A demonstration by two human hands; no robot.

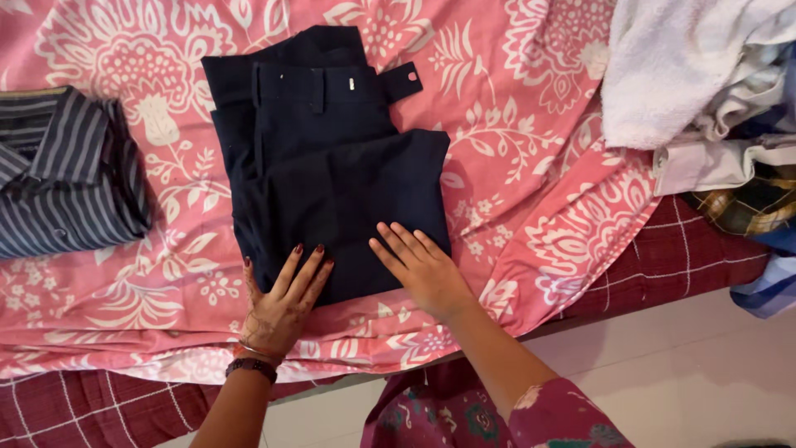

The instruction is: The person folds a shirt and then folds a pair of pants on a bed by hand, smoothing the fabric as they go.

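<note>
A pair of dark navy trousers (327, 158) lies folded on a pink floral bedsheet (514, 149), waistband toward the far side. My left hand (282, 303) rests flat on the near edge of the fold, fingers spread, with bangles at the wrist. Just to its right, my right hand (419, 265) also lies flat, palm down, on the near right corner of the trousers. Neither hand grips the cloth.
A folded grey striped shirt (70, 170) sits at the left on the sheet. A heap of unfolded laundry (713, 91), with a white towel on top, fills the upper right. A maroon checked mattress cover (680, 257) shows at the bed's edge, pale floor below.
</note>
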